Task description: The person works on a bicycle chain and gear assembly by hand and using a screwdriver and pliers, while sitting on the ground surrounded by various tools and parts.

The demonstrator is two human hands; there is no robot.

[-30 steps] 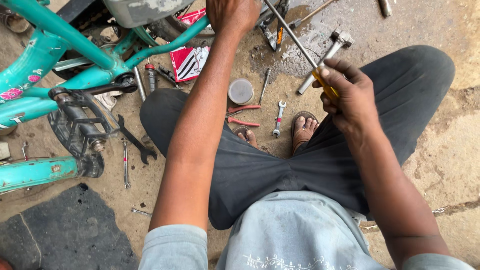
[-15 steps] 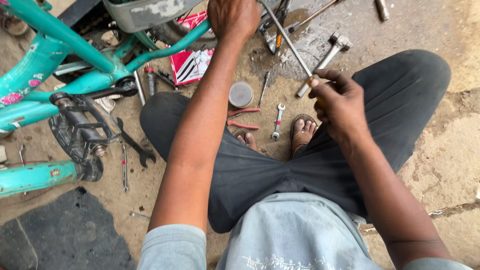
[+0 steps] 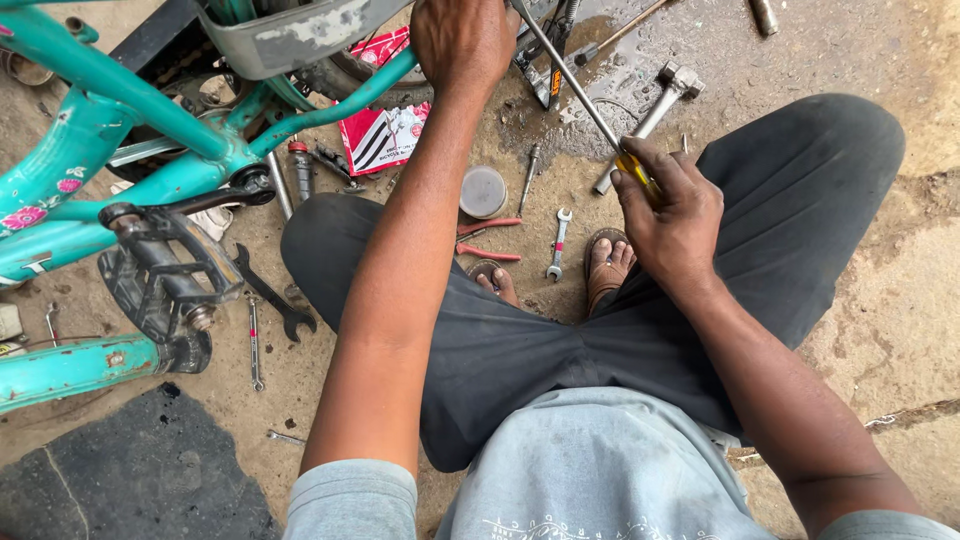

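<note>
Dirt floor [image 3: 900,300]; red-white packet [image 3: 385,135] beneath teal frame [image 3: 150,120]. Right hand [image 3: 672,215] grasps screwdriver [image 3: 590,100]; left hand [image 3: 465,42] clenched.

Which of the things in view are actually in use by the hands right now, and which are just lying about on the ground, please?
In use:
right hand gripping the yellow-handled screwdriver
left hand up at the teal bicycle

Lying about:
small spanner
red-handled pliers
round tin
hammer
black wrench
red packet
</note>
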